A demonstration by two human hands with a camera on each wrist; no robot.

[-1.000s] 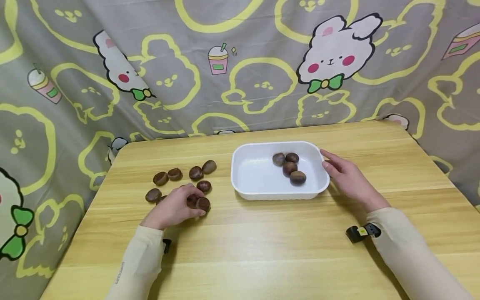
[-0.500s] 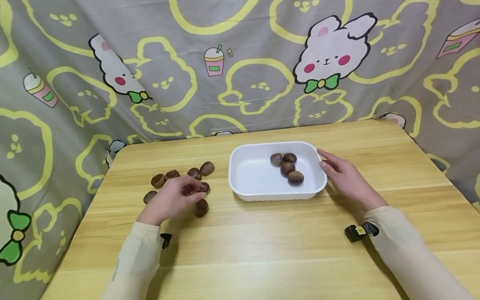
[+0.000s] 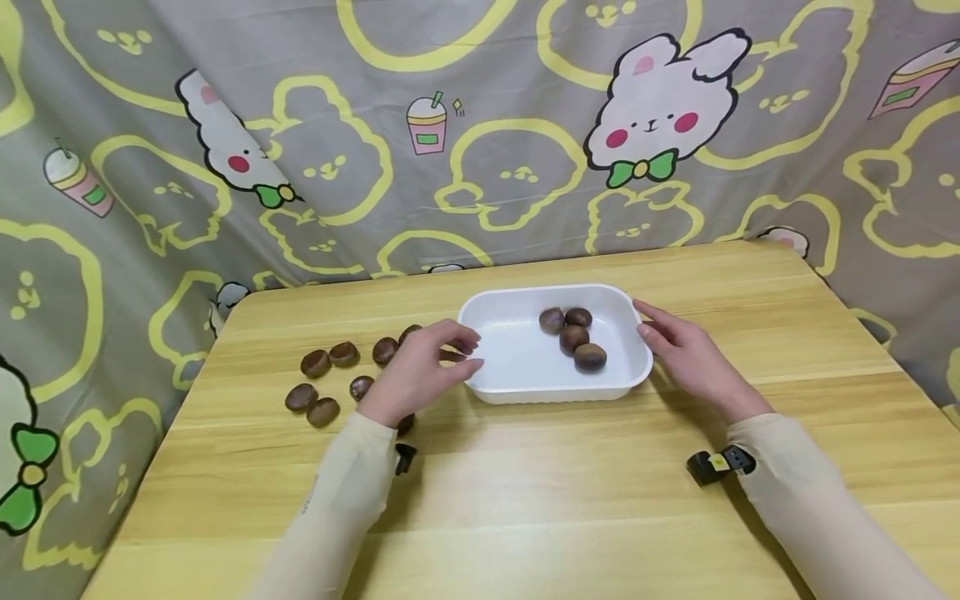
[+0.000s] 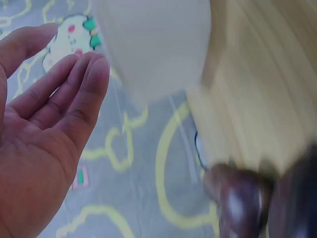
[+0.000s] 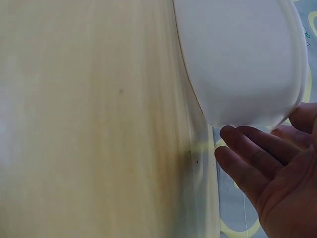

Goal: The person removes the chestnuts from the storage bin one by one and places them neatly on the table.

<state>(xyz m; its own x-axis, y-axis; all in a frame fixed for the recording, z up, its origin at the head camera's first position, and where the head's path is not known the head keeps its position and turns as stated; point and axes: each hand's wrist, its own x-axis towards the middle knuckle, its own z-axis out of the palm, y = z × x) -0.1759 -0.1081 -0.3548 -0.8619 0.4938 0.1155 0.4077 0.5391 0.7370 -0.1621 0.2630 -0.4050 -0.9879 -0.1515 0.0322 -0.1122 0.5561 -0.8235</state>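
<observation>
A white plastic tray (image 3: 517, 385) stands on the table with several brown chestnuts (image 3: 574, 339) in its right half. At its left end is my left hand (image 3: 423, 367), thumb and fingers apart around the rim; whether they touch it I cannot tell. The left wrist view shows this hand (image 4: 54, 119) with nothing in the palm. My right hand (image 3: 693, 358) rests its fingers against the outside of the tray's right end, also seen in the right wrist view, where the fingertips (image 5: 229, 132) meet the outer wall. Loose chestnuts (image 3: 316, 362) lie left of the tray, some partly hidden by my left hand and forearm.
The pale wooden table (image 3: 525, 500) reaches back to a grey patterned curtain (image 3: 517, 100), which also hangs at the left side. A black wrist device (image 3: 722, 465) sits at my right cuff; another (image 3: 405, 457) is at the left.
My left hand has moved right, from among the loose chestnuts to the tray's left end. My right hand and the tray have kept their places. The same chestnuts lie in the tray.
</observation>
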